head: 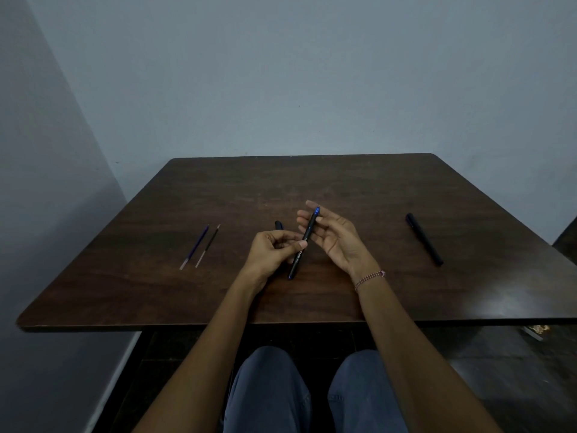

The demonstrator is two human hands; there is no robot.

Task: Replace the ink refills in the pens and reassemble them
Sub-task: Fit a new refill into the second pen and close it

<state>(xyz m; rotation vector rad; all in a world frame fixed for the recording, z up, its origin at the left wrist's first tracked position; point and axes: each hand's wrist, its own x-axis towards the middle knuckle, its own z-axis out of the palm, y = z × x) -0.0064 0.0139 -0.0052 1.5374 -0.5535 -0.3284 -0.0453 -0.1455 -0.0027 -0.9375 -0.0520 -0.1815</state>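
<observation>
Only text: white print along the black pen (310,228) barrel, too small and blurred to read reliably.

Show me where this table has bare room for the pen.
Bare: the far strip of the table behind the hands; the stretch between the right hand and the black pen at right; the gap between the two refills and the left hand. Crowded: the centre, with both hands, the held pen and a small dark piece.
</observation>
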